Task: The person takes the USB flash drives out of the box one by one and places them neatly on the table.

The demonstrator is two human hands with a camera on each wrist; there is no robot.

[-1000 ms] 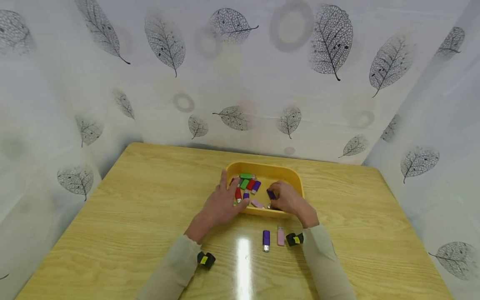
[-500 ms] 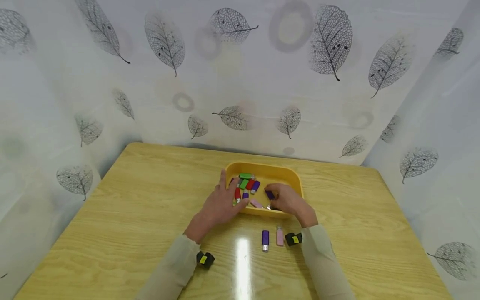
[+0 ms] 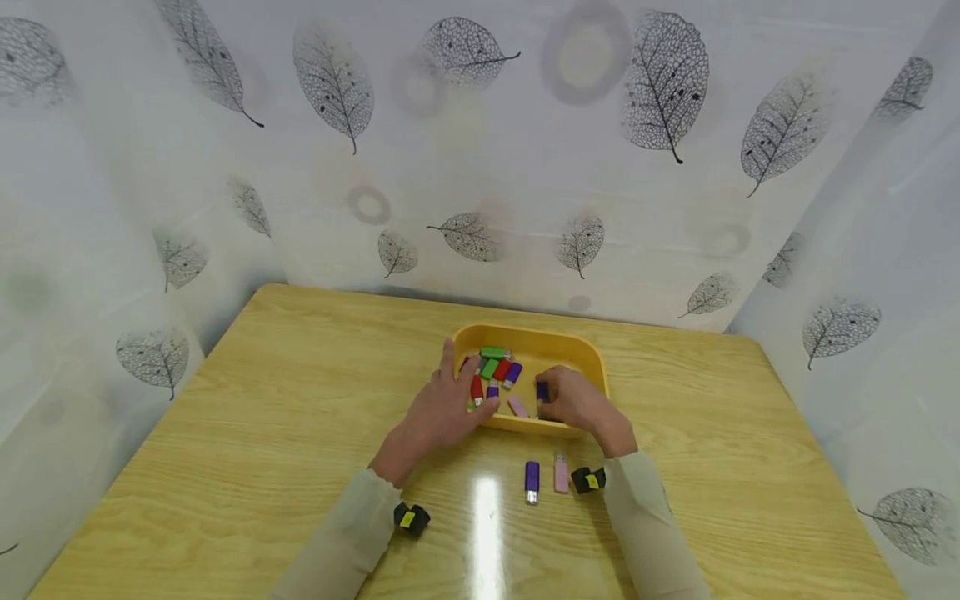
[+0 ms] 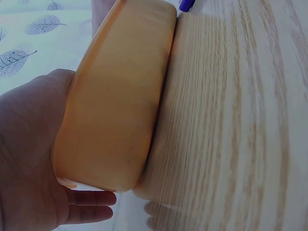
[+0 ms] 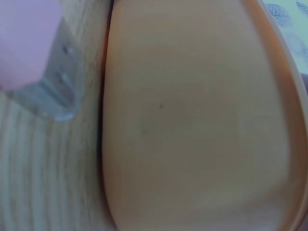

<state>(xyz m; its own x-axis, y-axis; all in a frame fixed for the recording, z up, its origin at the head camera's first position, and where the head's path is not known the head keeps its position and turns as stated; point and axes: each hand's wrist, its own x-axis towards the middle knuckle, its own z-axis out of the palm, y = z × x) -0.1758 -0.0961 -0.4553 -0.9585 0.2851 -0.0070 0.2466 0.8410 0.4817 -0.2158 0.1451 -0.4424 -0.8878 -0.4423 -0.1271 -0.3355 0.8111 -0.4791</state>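
Observation:
Inside the yellow tray [image 3: 573,353], my right hand [image 3: 582,402] pinches a dark purple USB stick [image 3: 542,391] over the right part of the floor. My left hand [image 3: 447,408] lies spread over the tray's left front corner, its thumb over the front rim. The left wrist view shows two straight fingers [image 4: 91,198] reaching past the tray's end wall. Between the hands lie several USB sticks: a green one [image 3: 492,352], a red one [image 3: 502,370], a purple one [image 3: 513,374] and a pink one [image 3: 517,406]. My right hand hides part of the tray.
In front of the tray, on the wooden table [image 3: 322,375], a purple USB stick [image 3: 532,482] and a pink USB stick [image 3: 561,473] lie side by side. A leaf-patterned curtain [image 3: 480,167] surrounds the table's back and sides. Each wrist carries a small black camera [image 3: 412,520].
The dark purple USB stick in my right hand has turned more upright, and the right fingers have shifted slightly. My left hand and the loose sticks stay in place.

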